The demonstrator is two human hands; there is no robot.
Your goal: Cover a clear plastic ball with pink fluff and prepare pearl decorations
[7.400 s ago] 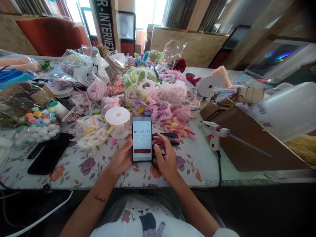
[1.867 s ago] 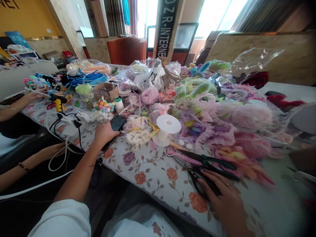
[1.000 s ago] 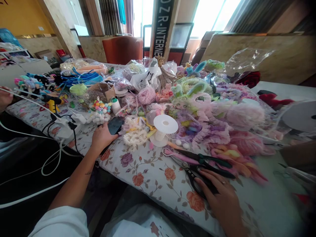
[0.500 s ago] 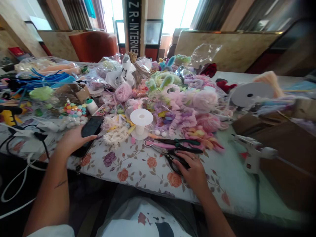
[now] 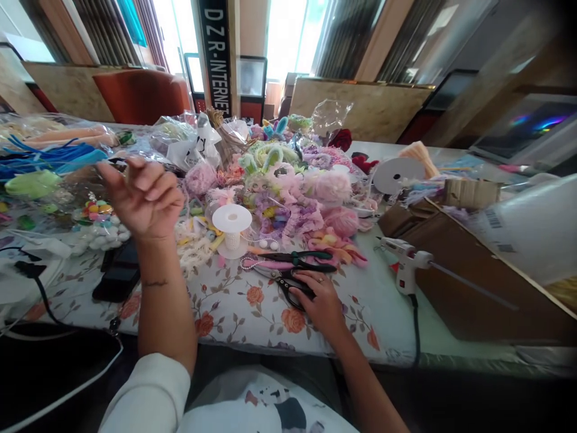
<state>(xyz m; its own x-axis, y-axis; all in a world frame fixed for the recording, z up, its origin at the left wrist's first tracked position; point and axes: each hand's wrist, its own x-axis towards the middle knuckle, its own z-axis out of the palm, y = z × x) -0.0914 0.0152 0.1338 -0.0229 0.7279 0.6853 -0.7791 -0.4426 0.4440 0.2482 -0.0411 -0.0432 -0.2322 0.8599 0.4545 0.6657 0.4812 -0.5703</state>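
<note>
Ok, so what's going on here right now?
The person's right hand is on the black-handled scissors; whether it grips them isn't clear. The left hand is up in the air, fingers partly curled, with no object visible in it. A dark phone lies beside the left forearm. A white glue gun sits to the right, by a cardboard box.

Bright windows (image 5: 294, 42) flank the sign (image 5: 216, 66), a red chair (image 5: 143, 96) left of it, a marbled panel (image 5: 354, 111) right of it.
</note>
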